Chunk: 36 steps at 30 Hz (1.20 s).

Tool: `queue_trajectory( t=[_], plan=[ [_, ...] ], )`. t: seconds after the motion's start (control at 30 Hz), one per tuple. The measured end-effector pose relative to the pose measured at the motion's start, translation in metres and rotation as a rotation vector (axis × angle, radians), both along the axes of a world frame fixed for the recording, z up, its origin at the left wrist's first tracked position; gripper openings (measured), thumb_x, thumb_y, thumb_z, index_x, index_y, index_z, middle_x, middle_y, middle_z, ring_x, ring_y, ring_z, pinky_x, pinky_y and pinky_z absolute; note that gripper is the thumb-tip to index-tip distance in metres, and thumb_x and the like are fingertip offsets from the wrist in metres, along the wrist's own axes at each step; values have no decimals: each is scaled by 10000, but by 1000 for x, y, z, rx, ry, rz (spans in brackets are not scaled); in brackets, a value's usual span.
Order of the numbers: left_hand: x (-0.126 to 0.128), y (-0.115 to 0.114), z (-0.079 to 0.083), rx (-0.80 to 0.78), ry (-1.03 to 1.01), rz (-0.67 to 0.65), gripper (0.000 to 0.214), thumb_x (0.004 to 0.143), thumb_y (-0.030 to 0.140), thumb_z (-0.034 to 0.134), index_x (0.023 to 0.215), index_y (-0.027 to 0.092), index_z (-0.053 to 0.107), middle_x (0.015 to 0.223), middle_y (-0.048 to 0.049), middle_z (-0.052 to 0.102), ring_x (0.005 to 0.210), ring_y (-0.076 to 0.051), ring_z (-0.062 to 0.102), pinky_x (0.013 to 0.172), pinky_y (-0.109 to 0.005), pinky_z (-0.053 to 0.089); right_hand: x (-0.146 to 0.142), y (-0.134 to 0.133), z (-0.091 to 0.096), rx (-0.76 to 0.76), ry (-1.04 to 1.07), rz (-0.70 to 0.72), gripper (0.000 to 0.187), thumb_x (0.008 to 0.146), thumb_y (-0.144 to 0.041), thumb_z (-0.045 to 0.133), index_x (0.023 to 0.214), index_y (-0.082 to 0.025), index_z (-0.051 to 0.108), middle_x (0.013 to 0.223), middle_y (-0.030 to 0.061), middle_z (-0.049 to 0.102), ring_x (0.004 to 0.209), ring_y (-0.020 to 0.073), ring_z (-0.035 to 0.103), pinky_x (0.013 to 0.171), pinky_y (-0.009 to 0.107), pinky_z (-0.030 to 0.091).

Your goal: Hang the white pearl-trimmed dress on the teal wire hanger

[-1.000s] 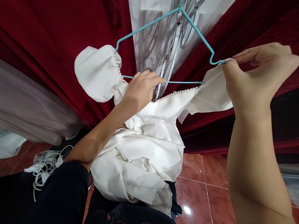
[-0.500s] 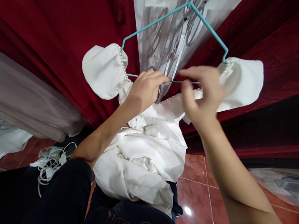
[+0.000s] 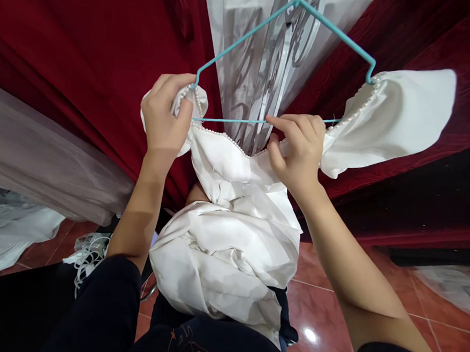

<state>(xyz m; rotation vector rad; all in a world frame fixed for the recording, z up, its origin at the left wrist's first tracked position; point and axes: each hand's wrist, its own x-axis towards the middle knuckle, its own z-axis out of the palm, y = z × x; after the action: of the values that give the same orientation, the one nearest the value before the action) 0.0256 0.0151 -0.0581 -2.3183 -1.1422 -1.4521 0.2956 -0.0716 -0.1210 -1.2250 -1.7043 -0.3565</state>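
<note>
A white dress (image 3: 239, 235) with pearl beading along its neckline and sleeve openings hangs from a light-blue clothes hanger (image 3: 247, 35). Its skirt is bunched in folds in front of my body. My left hand (image 3: 165, 112) is closed on the puff sleeve at the hanger's left end, largely covering that sleeve. With fingers curled over the hanger's lower bar, my right hand (image 3: 299, 151) also covers part of the beaded neckline; index finger and thumb stand slightly apart. The right sleeve (image 3: 404, 118) spreads out from the hanger's other end.
Dark red curtains (image 3: 86, 53) hang behind on both sides, with white fabric and pale metal scrollwork (image 3: 283, 67) between them. White cables (image 3: 88, 262) lie at lower left by a black surface (image 3: 16, 305). The floor has reddish tiles (image 3: 322, 311).
My left hand has moved left from the middle of the bar to the left sleeve. My right hand has shifted left and closed on the bar. The right sleeve is now stretched farther out.
</note>
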Motion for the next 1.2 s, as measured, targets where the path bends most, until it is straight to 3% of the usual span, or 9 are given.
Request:
queue_trajectory(
  t=[0.17,0.27,0.4,0.5,0.6,0.73,0.87,1.03,1.2],
  plan=[
    [-29,20,1,83,-133,98,315,1193,187,271,1180,200,586,1136,97,700,1033,-53,611,966,-296,559,5,0,2,50,-2,55,351,968,-208,499,1248,-284,696,1136,74,716,1061,269,640,990,515,481],
    [-54,17,0,-26,-251,205,343,1172,283,309,1061,227,628,1050,63,728,992,-106,655,913,-350,587,0,-3,4,59,-29,44,374,970,-199,493,1279,-304,675,1140,58,719,1060,265,647,998,525,486],
    [-71,-8,-6,-460,-14,24,225,993,316,567,995,224,772,976,11,790,849,-203,695,754,-372,564,-7,-6,6,44,-21,52,406,962,-178,497,1308,-320,655,1179,55,716,1083,266,645,1009,520,489],
    [-52,-34,-13,-594,255,-231,270,938,227,582,1036,255,832,1019,15,823,857,-207,747,786,-339,585,-7,-3,4,31,-13,49,410,954,-180,503,1311,-307,660,1193,67,710,1095,275,643,1017,525,485],
    [-16,-50,-18,-377,340,-446,332,1045,227,507,1172,296,805,1169,-11,808,1083,-221,744,1001,-386,574,-6,-1,3,24,4,54,391,964,-192,502,1297,-306,672,1184,66,713,1096,277,641,1024,529,476],
    [21,-47,-18,-32,118,-273,250,1060,243,529,1052,299,773,1218,-50,727,1209,-270,635,1094,-500,495,-10,-12,10,12,6,56,351,997,-221,496,1280,-319,679,1158,54,721,1100,272,644,1035,525,466],
    [34,-34,-19,-160,72,-294,258,1030,147,496,1240,256,599,1147,-45,724,1048,-243,664,1026,-467,506,-2,-24,25,5,-46,21,325,1002,-272,548,1303,-329,656,1242,88,689,1177,308,626,1058,556,447],
    [33,-32,-24,-171,213,-235,317,1025,92,407,1194,241,629,1168,-46,748,1088,-247,678,1041,-442,480,55,-12,47,347,26,-403,548,781,-292,815,1300,-188,674,1299,199,606,1245,418,582,1095,675,367],
    [25,-35,-17,-135,230,-156,317,1043,97,395,1138,233,665,1026,-41,742,1018,-249,691,1012,-448,503,95,-5,65,138,127,-329,265,781,-88,661,986,-149,818,887,92,774,791,217,706,731,370,485]
  ],
)
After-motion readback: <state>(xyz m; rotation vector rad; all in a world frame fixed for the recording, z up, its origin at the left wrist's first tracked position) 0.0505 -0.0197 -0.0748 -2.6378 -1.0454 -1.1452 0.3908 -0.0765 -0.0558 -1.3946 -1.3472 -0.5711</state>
